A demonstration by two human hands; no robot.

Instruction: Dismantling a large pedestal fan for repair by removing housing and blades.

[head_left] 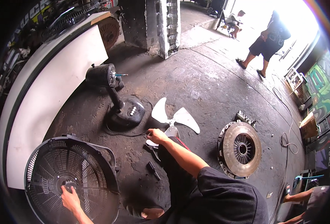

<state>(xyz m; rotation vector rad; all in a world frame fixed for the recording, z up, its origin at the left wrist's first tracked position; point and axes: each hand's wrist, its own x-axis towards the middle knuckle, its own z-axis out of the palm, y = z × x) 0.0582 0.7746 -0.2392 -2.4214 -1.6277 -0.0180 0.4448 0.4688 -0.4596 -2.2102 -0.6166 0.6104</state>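
Note:
At the lower left a black round fan housing with a slotted grille [94, 177] lies on the floor. My left hand [71, 198] reaches over it, thumb and forefinger apart, fingertips at the central hub [68, 183]. My right hand [156, 136] is closed beside a thin black cord; whether anything is inside the fist is hidden. Just beyond it lies a pale three-bladed fan blade [185, 118], one blade partly covered by my arm. The fan's black base [127, 112] stands farther off, with its motor head [101, 75] and bare shaft on top.
A black-handled screwdriver [153, 170] and what look like pliers [154, 152] lie between my hands. To the right sits a round clutch pressure plate [242, 149] next to a small metal part [246, 118]. A white curved panel [56, 74] borders the left. People are at the far and right sides.

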